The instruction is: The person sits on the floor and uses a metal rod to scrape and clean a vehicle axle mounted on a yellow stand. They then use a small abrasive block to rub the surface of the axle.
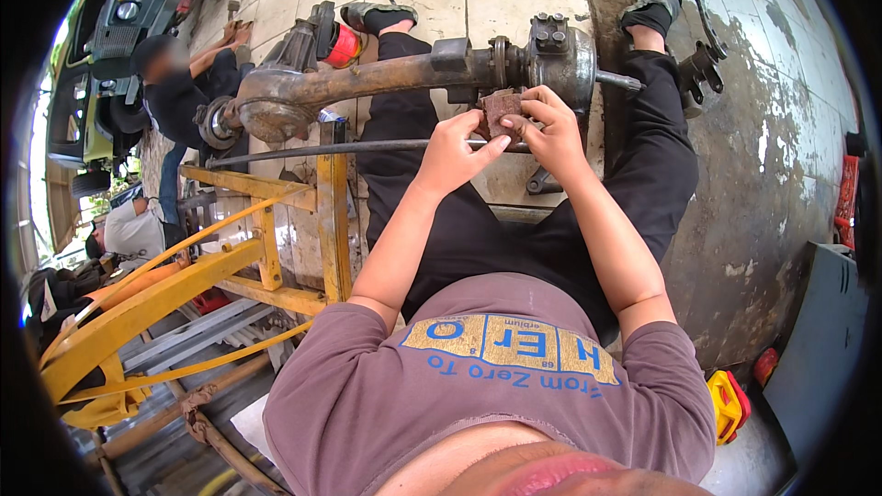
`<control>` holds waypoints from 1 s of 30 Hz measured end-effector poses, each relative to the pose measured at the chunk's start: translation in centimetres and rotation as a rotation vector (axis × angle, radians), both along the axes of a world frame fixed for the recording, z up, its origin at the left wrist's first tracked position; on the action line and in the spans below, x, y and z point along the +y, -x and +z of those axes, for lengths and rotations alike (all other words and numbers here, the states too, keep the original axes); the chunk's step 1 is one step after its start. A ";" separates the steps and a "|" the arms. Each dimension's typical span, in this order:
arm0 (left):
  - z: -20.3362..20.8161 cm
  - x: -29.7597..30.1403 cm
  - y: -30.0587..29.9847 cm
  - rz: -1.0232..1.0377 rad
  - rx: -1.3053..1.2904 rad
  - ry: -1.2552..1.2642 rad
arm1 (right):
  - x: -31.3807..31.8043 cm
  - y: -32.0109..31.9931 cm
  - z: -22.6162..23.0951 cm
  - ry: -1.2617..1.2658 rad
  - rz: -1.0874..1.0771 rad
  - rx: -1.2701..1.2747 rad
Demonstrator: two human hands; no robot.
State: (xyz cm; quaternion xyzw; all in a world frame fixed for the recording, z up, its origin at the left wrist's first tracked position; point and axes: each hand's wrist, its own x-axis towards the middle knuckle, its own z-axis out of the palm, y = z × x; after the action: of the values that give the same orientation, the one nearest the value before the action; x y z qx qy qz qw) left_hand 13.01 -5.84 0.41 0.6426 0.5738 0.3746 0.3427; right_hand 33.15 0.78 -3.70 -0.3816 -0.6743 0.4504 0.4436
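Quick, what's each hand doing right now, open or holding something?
Left hand: fingers curled at the left edge of a small brown piece; whether it grips cannot be told.
Right hand: closed, pinching that piece.

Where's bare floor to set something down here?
Widest looks the worn floor between the right leg and grey panel; tiles between the shoes, beyond the axle, are bare. Crowded: around the yellow frame, and where the left hand and right hand hold a brown pad beside the axle.
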 end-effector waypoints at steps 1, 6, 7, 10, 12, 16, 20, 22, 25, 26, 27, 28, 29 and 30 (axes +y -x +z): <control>-0.2 0.0 0.2 0.009 -0.006 0.022 | 0.0 0.0 0.1 0.018 0.011 0.000; -0.7 0.1 0.9 0.039 -0.030 0.072 | 0.5 -0.9 -0.1 0.023 0.126 0.111; -0.6 0.2 0.9 0.045 -0.019 0.049 | 0.7 -1.2 0.1 0.023 0.155 0.117; -0.6 0.4 1.1 0.072 -0.022 -0.016 | 0.7 -1.3 0.7 -0.064 0.219 0.088; -1.3 0.5 1.5 0.105 -0.072 -0.054 | 0.7 -1.3 0.9 -0.161 0.258 -0.005; -2.3 0.6 2.5 0.042 -0.156 -0.019 | 0.7 -1.4 0.3 -0.392 0.272 -0.219; -2.2 0.5 2.7 -0.009 -0.471 0.093 | 0.9 -2.2 1.5 -0.656 0.226 -0.415; -2.3 0.6 3.0 -0.012 -0.506 0.121 | 0.7 -2.1 2.9 -0.744 0.193 -0.450; -2.8 1.1 3.0 -0.033 -0.437 0.069 | 0.7 -2.7 3.0 -0.835 0.201 -0.502; -1.6 1.4 2.4 -0.046 -0.458 0.052 | 0.8 -2.8 2.8 -0.851 0.194 -0.495; -1.0 1.7 1.9 -0.059 -0.480 0.036 | 0.9 -3.1 2.6 -0.867 0.189 -0.489; -0.7 2.3 2.3 -0.105 -0.437 0.025 | 0.9 -3.6 2.9 -0.800 0.120 -0.400; -0.4 2.8 2.6 -0.094 -0.391 0.033 | 1.4 -3.6 2.2 -0.784 -0.005 -0.265; 0.0 3.2 2.9 -0.083 -0.345 0.041 | 2.0 -4.3 2.0 -0.759 -0.104 -0.227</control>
State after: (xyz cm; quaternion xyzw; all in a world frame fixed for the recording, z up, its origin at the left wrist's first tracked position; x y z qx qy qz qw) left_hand 10.12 -2.64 0.42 0.5849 0.4871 0.4531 0.4639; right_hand 37.46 2.80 -1.66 -0.2716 -0.8174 0.1011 0.4978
